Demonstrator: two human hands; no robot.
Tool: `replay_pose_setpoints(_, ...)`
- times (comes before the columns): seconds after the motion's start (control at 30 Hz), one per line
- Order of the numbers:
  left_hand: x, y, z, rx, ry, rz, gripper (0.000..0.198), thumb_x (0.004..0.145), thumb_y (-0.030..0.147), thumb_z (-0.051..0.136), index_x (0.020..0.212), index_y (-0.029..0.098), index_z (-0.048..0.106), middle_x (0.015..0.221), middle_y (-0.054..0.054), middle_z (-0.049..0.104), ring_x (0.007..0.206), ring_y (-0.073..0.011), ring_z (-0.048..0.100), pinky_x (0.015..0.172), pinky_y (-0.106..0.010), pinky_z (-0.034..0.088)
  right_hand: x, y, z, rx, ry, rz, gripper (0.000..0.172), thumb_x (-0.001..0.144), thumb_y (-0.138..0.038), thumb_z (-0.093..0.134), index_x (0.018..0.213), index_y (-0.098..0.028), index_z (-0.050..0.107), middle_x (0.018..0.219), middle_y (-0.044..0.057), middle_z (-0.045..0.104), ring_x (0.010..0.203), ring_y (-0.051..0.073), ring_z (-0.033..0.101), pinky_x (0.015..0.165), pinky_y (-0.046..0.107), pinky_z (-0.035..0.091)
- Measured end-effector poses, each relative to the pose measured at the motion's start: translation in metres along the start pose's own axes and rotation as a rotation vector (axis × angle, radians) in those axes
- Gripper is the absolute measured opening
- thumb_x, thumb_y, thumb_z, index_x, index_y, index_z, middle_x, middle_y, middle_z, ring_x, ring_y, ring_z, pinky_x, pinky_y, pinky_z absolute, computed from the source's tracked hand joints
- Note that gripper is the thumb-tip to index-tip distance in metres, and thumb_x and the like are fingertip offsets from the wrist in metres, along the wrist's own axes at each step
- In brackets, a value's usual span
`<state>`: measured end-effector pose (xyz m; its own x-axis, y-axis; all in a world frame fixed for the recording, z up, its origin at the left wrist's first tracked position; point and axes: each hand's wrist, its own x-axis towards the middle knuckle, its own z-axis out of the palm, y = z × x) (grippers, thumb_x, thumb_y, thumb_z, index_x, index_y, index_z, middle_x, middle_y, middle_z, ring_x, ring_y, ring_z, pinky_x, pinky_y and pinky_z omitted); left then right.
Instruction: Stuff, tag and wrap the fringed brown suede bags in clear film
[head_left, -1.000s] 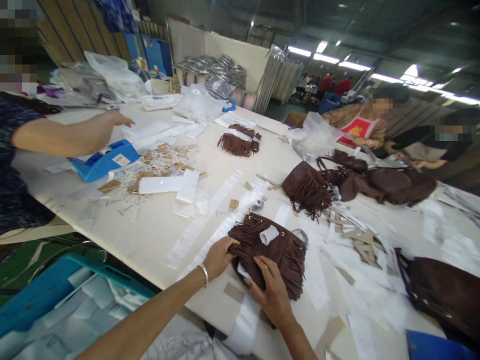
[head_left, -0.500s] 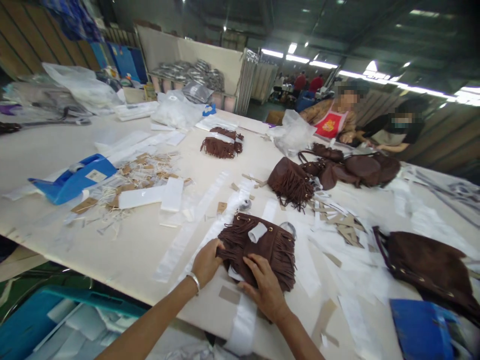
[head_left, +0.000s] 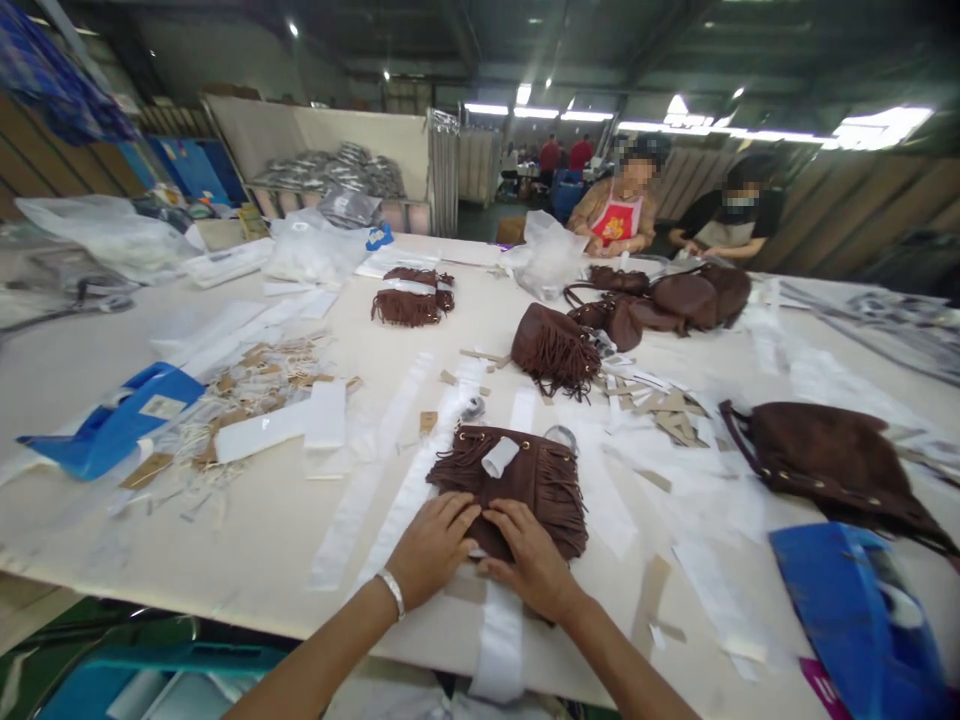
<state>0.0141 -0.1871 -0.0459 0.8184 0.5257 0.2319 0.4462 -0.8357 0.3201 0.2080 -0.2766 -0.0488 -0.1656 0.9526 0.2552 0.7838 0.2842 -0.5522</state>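
Observation:
A small brown fringed suede bag [head_left: 525, 480] lies flat on the white table [head_left: 270, 520] right in front of me, with a short white paper roll [head_left: 499, 457] on top of it. My left hand [head_left: 433, 547] and my right hand [head_left: 529, 555] rest side by side on the bag's near edge, fingers bent and pressing on it. A white paper strip [head_left: 499, 640] runs from under the bag toward the table's front edge.
More brown fringed bags lie at the middle [head_left: 553, 348], far left [head_left: 409, 297], back [head_left: 667, 298] and right [head_left: 832, 462]. Paper strips and cardboard tags [head_left: 255, 375] litter the table. Blue holders sit at left [head_left: 112, 420] and right [head_left: 862, 610]. Two people [head_left: 622, 205] sit across.
My view has swung right, so the person at the left is out of sight. My left hand has slid from the bag's left side to its near edge, beside my right hand.

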Motion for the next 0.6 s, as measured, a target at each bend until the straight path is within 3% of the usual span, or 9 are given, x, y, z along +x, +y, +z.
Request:
replay_pose_setpoints(0.03, -0.003, -0.006, -0.007, 0.003, 0.001, -0.071, 0.028, 0.095, 0.032, 0.046, 0.117, 0.019, 0.058, 0.119, -0.011, 0.061, 0.112, -0.0263, 0.054, 0.096, -0.043, 0.043, -0.001, 0.0, 0.0, -0.001, 0.004, 0.001, 0.057, 0.082, -0.039, 0.069, 0.131, -0.02, 0.048, 0.129, 0.015, 0.051, 0.122, 0.03, 0.046, 0.104, 0.052, 0.042)
replay_pose_setpoints(0.1, -0.004, -0.017, -0.023, 0.014, 0.039, -0.245, 0.029, 0.098, 0.033, 0.037, 0.095, 0.019, 0.062, 0.095, -0.01, 0.064, 0.094, -0.0246, 0.058, 0.086, -0.041, 0.044, -0.001, 0.0, 0.0, -0.003, 0.006, 0.005, 0.056, 0.083, -0.039, 0.069, 0.131, -0.02, 0.049, 0.129, 0.014, 0.052, 0.122, 0.029, 0.046, 0.104, 0.051, 0.042)
replay_pose_setpoints(0.13, 0.0, -0.022, -0.03, 0.001, 0.064, -0.314, 0.032, 0.099, 0.033, 0.033, 0.09, 0.019, 0.061, 0.089, -0.009, 0.063, 0.09, -0.0244, 0.058, 0.085, -0.041, 0.044, -0.002, 0.0, 0.0, -0.007, 0.009, 0.007, 0.055, 0.083, -0.038, 0.069, 0.131, -0.019, 0.049, 0.13, 0.014, 0.052, 0.123, 0.029, 0.046, 0.104, 0.05, 0.043)
replay_pose_setpoints(0.2, 0.017, -0.029, -0.038, -0.068, 0.095, -0.365, 0.031, 0.099, 0.031, 0.03, 0.099, 0.019, 0.059, 0.097, -0.01, 0.062, 0.097, -0.0247, 0.056, 0.09, -0.041, 0.043, -0.002, -0.001, 0.0, -0.017, 0.016, 0.009, 0.055, 0.083, -0.037, 0.069, 0.131, -0.019, 0.049, 0.13, 0.014, 0.052, 0.122, 0.029, 0.047, 0.104, 0.05, 0.043)
replay_pose_setpoints(0.27, 0.042, -0.034, -0.036, -0.154, 0.076, -0.323, 0.027, 0.097, 0.029, 0.037, 0.118, 0.02, 0.053, 0.118, -0.01, 0.059, 0.114, -0.0242, 0.051, 0.1, -0.04, 0.039, -0.002, -0.002, 0.0, -0.035, 0.022, 0.012, 0.055, 0.083, -0.037, 0.069, 0.131, -0.019, 0.049, 0.13, 0.014, 0.052, 0.122, 0.029, 0.047, 0.104, 0.05, 0.043)
replay_pose_setpoints(0.37, 0.079, -0.04, -0.024, -0.199, -0.014, -0.27, 0.05, 0.083, 0.031, 0.063, 0.13, 0.021, 0.047, 0.131, -0.01, 0.053, 0.122, -0.0268, 0.047, 0.104, -0.04, 0.037, -0.003, -0.003, 0.001, -0.06, 0.023, 0.014, 0.055, 0.083, -0.037, 0.069, 0.131, -0.019, 0.05, 0.13, 0.014, 0.052, 0.122, 0.029, 0.048, 0.104, 0.05, 0.044)
replay_pose_setpoints(0.47, 0.096, -0.043, -0.013, -0.211, -0.101, -0.306, 0.061, 0.067, 0.032, 0.077, 0.122, 0.019, 0.054, 0.12, -0.013, 0.06, 0.115, -0.0328, 0.052, 0.097, -0.042, 0.04, -0.004, -0.002, 0.003, -0.071, 0.021, 0.018, 0.056, 0.082, -0.036, 0.069, 0.131, -0.019, 0.049, 0.131, 0.015, 0.051, 0.123, 0.029, 0.047, 0.105, 0.05, 0.043)
replay_pose_setpoints(0.6, 0.095, -0.049, -0.008, -0.253, -0.205, -0.42, 0.037, 0.066, 0.035, 0.076, 0.094, 0.018, 0.062, 0.095, -0.013, 0.066, 0.097, -0.0339, 0.061, 0.083, -0.04, 0.045, -0.005, 0.001, 0.006, -0.071, 0.015, 0.025, 0.057, 0.082, -0.033, 0.069, 0.133, -0.019, 0.048, 0.132, 0.015, 0.05, 0.125, 0.03, 0.046, 0.106, 0.052, 0.042)
